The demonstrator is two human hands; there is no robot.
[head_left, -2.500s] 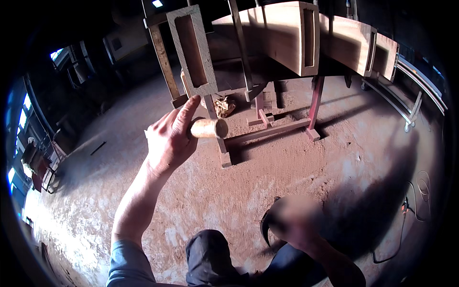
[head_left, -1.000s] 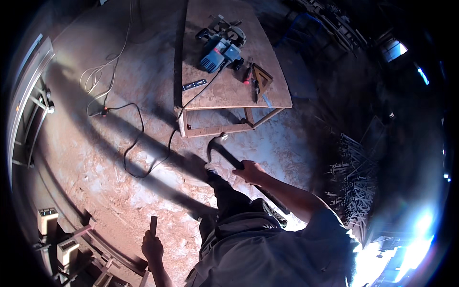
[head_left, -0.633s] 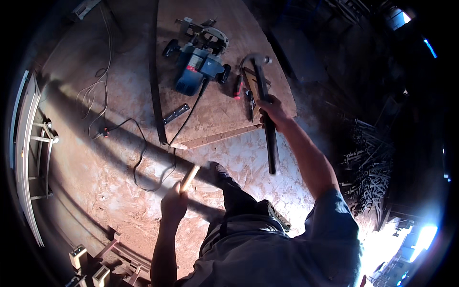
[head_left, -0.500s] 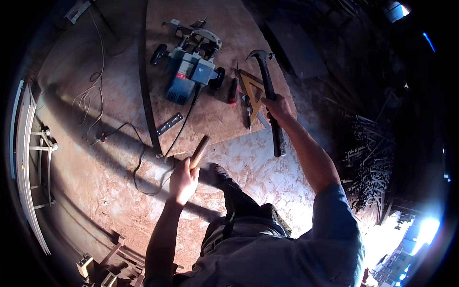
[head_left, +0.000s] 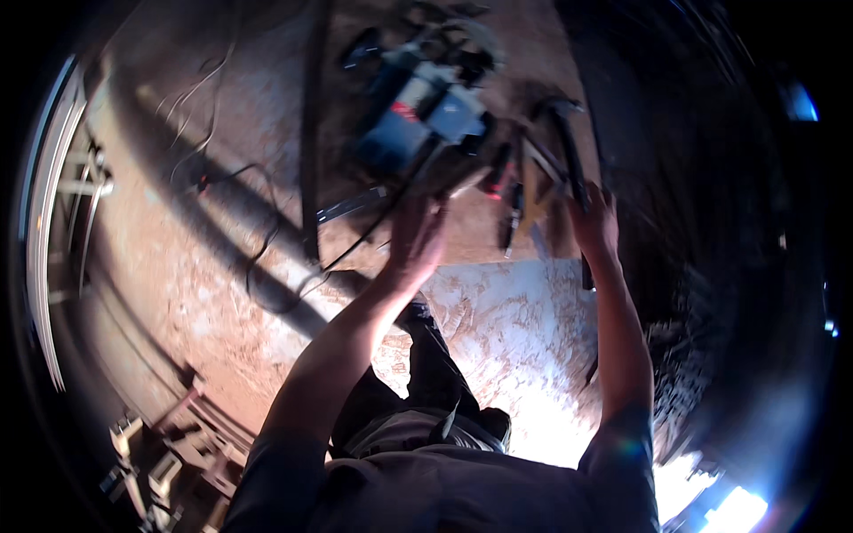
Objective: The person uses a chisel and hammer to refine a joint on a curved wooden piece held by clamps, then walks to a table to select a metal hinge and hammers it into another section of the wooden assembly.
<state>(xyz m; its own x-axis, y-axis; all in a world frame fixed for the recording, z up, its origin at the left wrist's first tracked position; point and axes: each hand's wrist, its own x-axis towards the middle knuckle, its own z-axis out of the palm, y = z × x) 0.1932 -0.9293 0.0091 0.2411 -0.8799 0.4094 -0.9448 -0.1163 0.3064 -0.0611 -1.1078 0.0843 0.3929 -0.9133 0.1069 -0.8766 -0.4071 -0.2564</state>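
My right hand (head_left: pixel 595 222) is closed around the black handle of a claw hammer (head_left: pixel 563 133). The hammer's head lies over the board (head_left: pixel 355 249) or just above it; blur hides which. My left hand (head_left: pixel 418 238) grips a short wooden stick (head_left: pixel 468 182) that points up and right, below the power tool. That tool is a blue plunge router (head_left: pixel 400 129) with black side knobs, resting on the board. Between my hands are a red-handled screwdriver (head_left: pixel 500 174), a slim black tool (head_left: pixel 512 226) and a yellow triangular square (head_left: pixel 533 211), all smeared by motion.
A dark slotted metal strip (head_left: pixel 351 205) lies left of my left hand, beside the router's black cord (head_left: pixel 378 226). More cable (head_left: pixel 258 244) loops across the dusty floor. Wooden frame pieces (head_left: pixel 204 426) are at lower left, a pale rack (head_left: pixel 84 186) at far left, and piled scrap (head_left: pixel 684 355) at right.
Both hands have moved forward over the board, the left with the stick, the right with the hammer. The view has shifted, so the router and tools appear farther right.
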